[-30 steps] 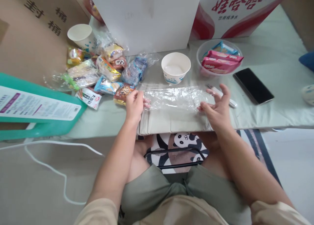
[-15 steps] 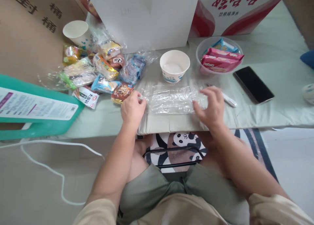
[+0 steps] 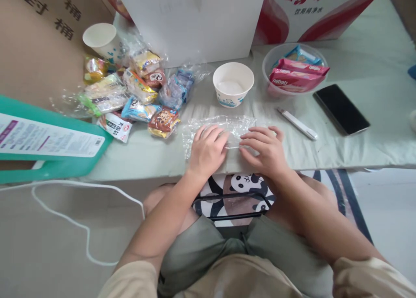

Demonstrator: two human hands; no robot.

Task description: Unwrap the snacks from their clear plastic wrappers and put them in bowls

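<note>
A crinkled clear plastic bag (image 3: 238, 126) lies flat near the front edge of the cloth-covered table. My left hand (image 3: 209, 148) rests on its left part, fingers stretched out and slightly apart. On the right end of the bag lies my right hand (image 3: 264, 148), its fingers spread and gently bent. Neither hand grips anything that I can see; parts of the bag are hidden under them. Just behind the bag stands a white paper bowl (image 3: 233, 84). A white utility knife (image 3: 297, 123) lies right of my right hand.
Wrapped snacks (image 3: 139, 85) are piled at the left, beside a paper cup (image 3: 102, 40) and a green container (image 3: 65, 146). A clear plastic bowl (image 3: 266, 66) holds pink and blue packets. Right of it lies a phone (image 3: 341, 109). Boxes (image 3: 195, 24) line the back.
My left hand has moved right, from the bag's left end onto its surface. My right hand has shifted left and down onto the bag, uncovering the utility knife.
</note>
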